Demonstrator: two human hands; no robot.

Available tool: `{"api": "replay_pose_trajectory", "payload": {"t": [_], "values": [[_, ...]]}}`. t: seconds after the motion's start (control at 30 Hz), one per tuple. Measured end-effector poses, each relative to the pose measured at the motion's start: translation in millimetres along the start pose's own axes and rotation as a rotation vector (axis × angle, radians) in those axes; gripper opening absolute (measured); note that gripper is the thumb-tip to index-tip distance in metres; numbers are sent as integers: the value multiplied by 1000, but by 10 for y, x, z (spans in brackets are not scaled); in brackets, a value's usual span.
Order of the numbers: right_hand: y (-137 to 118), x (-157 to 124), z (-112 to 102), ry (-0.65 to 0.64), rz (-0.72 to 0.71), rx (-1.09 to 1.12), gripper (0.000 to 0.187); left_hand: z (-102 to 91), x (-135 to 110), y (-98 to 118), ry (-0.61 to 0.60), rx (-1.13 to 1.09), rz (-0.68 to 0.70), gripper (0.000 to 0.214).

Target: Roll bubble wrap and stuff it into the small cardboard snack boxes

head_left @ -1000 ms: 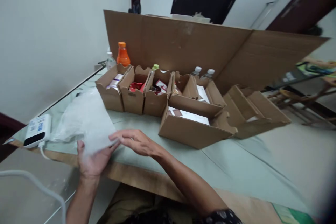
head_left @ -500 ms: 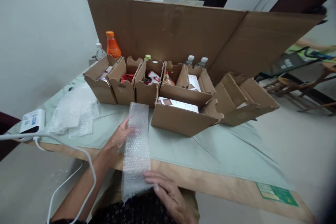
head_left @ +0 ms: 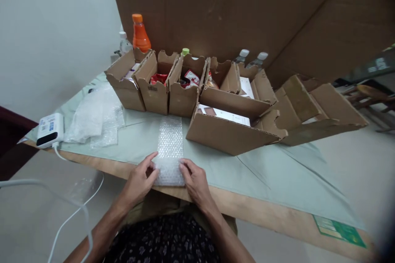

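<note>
A long strip of bubble wrap [head_left: 170,141] lies on the green-covered table, its near end folded back over itself at the table's front edge. My left hand [head_left: 140,181] pinches the left side of the folded part between thumb and fingers. On the opposite side, my right hand [head_left: 194,181] grips the fold's right edge, thumb and fingertips against the plastic. Just beyond the strip's far end stand the cardboard boxes, the closest being a box with a red packet [head_left: 159,79] and one with a red-and-white packet [head_left: 191,78].
More bubble wrap sheets [head_left: 92,117] lie to the left, beside a white device [head_left: 50,130] with a cable [head_left: 74,213]. A wide cardboard box [head_left: 231,133] holding a white carton stands right of the strip. Behind are an orange bottle [head_left: 141,37] and a tall cardboard panel [head_left: 197,16].
The strip's near end, which hung over my lap, is now folded up onto the table. My left hand has come nearer, and my right hand has moved up to the fold. The view tilts lower.
</note>
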State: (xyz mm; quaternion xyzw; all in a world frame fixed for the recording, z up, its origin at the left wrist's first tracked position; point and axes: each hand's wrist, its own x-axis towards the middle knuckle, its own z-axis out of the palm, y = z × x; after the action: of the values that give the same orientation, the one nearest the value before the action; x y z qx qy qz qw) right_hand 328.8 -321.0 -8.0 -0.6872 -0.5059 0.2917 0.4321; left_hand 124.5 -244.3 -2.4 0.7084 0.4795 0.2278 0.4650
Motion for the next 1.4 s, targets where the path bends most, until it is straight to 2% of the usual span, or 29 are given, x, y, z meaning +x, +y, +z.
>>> {"api": "replay_pose_trajectory", "payload": {"t": [0.13, 0.2, 0.3, 0.4, 0.47, 0.57, 0.63, 0.7, 0.77, 0.83, 0.9, 1.0, 1.07, 1.17, 1.27, 1.33, 1.4], "values": [[52, -64, -17, 173, -204, -321, 33, 90, 171, -9, 26, 231, 36, 63], [57, -169, -57, 116, -323, -425, 36, 82, 210, -40, 11, 290, 49, 63], [47, -267, -74, -92, -469, -529, 44, 78, 216, -81, 9, 368, 66, 61], [42, -268, -45, -130, -528, -559, 33, 50, 158, -81, 77, 368, 157, 57], [37, -250, -34, -98, -533, -512, 24, -3, 71, -56, 113, 342, 296, 57], [22, -199, -36, -114, -472, -402, 21, -75, -71, -12, 8, 330, 463, 57], [15, -124, -34, -148, -401, -322, 21, -67, -108, -7, -41, 328, 448, 47], [17, -26, -29, -151, -339, -247, 21, -10, -74, -28, 5, 330, 360, 36], [24, 50, -34, -90, -308, -217, 23, 64, 10, -62, 64, 335, 279, 34], [32, 62, -59, 24, -338, -260, 24, 123, 104, -86, 96, 344, 244, 35], [42, 14, -94, 70, -409, -347, 25, 152, 173, -92, 112, 355, 231, 36], [62, -56, -123, -92, -503, -451, 30, 154, 198, -73, 117, 367, 216, 35], [70, -33, -113, -174, -521, -459, 32, 135, 165, -50, 130, 367, 229, 34], [47, 93, -91, -198, -478, -390, 30, 88, 84, -21, 149, 341, 345, 35], [0, 215, -93, -236, -409, -327, 26, 58, 65, -16, 99, 338, 431, 30], [-14, 250, -97, -180, -385, -339, 26, 64, 130, -29, 92, 360, 409, 28], [-2, 254, -95, -70, -396, -397, 27, 86, 248, -51, 121, 377, 374, 29]]}}
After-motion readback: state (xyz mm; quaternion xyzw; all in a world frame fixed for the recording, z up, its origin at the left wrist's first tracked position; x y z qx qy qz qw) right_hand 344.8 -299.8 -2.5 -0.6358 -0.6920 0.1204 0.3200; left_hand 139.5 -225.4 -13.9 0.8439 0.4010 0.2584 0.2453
